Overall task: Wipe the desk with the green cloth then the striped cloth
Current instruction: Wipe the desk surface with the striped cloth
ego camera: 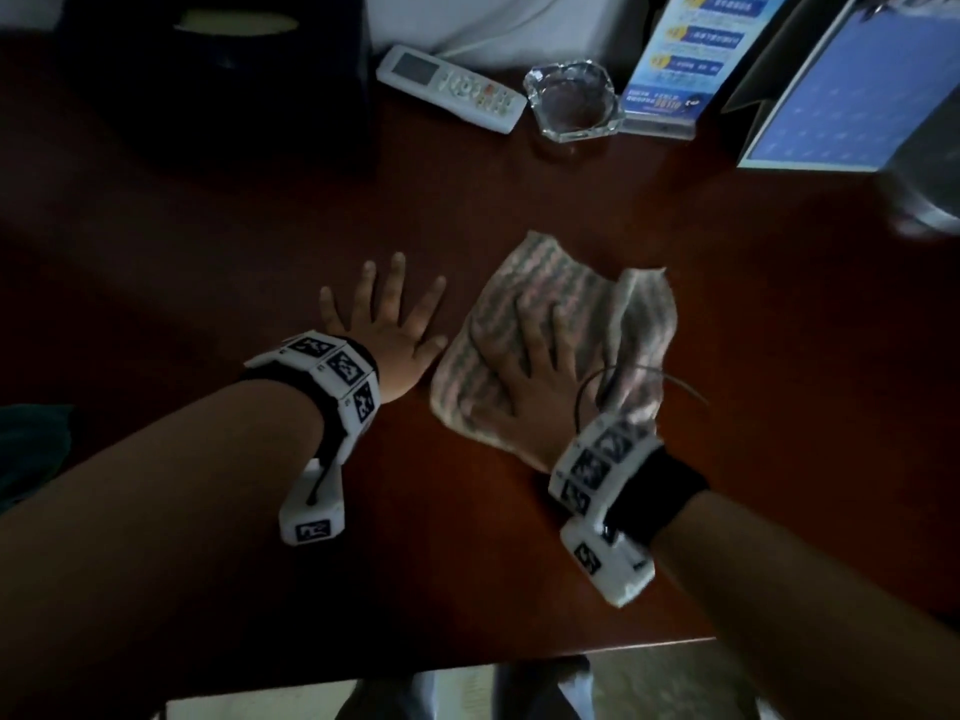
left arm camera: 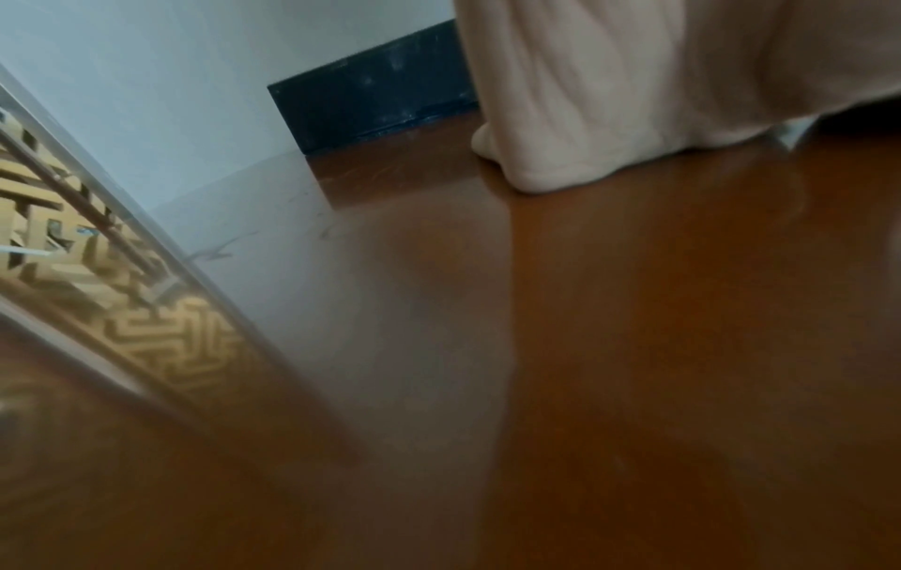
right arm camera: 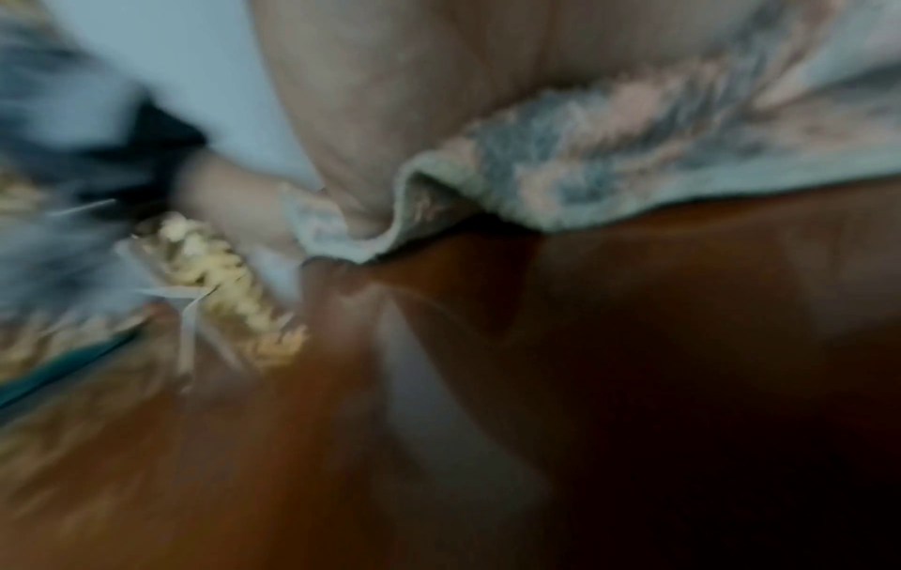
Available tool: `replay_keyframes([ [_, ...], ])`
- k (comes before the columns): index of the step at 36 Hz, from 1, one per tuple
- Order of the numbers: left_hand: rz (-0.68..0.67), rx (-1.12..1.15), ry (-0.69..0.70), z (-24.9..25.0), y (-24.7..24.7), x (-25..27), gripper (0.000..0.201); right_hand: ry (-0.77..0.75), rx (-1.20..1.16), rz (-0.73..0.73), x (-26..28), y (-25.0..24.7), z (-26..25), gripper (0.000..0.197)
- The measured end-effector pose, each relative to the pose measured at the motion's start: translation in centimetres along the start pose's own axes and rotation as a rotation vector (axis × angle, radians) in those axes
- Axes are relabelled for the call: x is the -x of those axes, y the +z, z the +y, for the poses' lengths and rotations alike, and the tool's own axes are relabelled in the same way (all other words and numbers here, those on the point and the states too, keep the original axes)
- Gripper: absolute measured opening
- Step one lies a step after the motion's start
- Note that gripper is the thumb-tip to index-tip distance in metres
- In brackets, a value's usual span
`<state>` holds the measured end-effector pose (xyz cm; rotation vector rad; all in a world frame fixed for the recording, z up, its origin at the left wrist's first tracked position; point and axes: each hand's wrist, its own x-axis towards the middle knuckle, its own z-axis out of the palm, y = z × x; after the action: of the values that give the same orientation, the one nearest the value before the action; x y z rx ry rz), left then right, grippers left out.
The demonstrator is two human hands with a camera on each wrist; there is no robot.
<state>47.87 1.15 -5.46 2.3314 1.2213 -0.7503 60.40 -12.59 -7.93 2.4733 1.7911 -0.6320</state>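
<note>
The striped cloth (ego camera: 550,275), pink and grey-green, lies crumpled on the dark red-brown desk (ego camera: 519,200) near its middle. My right hand (ego camera: 535,350) presses flat on it with straight fingers; a fold of cloth (ego camera: 644,324) stands up to the right of the hand. My left hand (ego camera: 384,319) rests flat on the bare desk just left of the cloth, fingers spread, holding nothing. The blurred right wrist view shows the cloth (right arm camera: 609,154) bunched under the hand (right arm camera: 390,96). A dark teal shape (ego camera: 31,449) at the left edge may be the green cloth.
Along the back stand a dark box (ego camera: 223,80), a white remote (ego camera: 452,88), a glass ashtray (ego camera: 574,101), a blue sign stand (ego camera: 675,59) and a blue panel (ego camera: 831,106). The desk's front edge (ego camera: 519,657) runs close below my wrists.
</note>
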Motion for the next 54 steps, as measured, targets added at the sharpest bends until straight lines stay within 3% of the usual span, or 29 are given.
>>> replay_keyframes([
  [7,0.077,-0.005,-0.038,0.4,0.2,0.3,0.059,-0.042,-0.015,-0.087,9.9,2.0,-0.5,0.074],
  [11,0.096,-0.143,-0.068,1.8,-1.3,0.6,0.061,-0.001,-0.014,-0.103,13.4,3.1,0.3,0.075],
  [16,0.188,-0.223,0.003,5.4,-1.8,1.4,0.058,0.001,-0.044,-0.125,15.3,2.9,3.0,0.072],
  [21,0.132,-0.167,0.102,8.9,0.8,1.6,0.058,0.119,-0.034,-0.181,16.8,2.1,7.0,0.073],
  [27,0.035,-0.071,0.082,9.1,1.8,1.3,0.063,0.327,-0.070,-0.119,17.8,1.5,12.2,0.070],
  [34,0.028,-0.101,0.102,8.5,2.1,1.0,0.064,0.451,-0.075,0.016,17.6,2.7,10.7,0.077],
  [40,0.043,-0.088,0.115,8.6,2.0,1.1,0.065,0.283,-0.026,0.048,17.2,4.3,3.4,0.075],
  [46,0.033,-0.068,0.103,8.6,1.8,0.9,0.065,0.091,-0.017,-0.015,16.9,4.8,-2.0,0.072],
  [51,0.099,-0.044,0.100,8.7,1.7,1.2,0.065,-0.136,0.049,-0.047,17.7,5.3,0.9,0.073],
  [54,0.110,-0.030,0.104,9.0,0.3,1.1,0.060,-0.104,0.041,-0.054,18.0,5.0,3.9,0.070],
])
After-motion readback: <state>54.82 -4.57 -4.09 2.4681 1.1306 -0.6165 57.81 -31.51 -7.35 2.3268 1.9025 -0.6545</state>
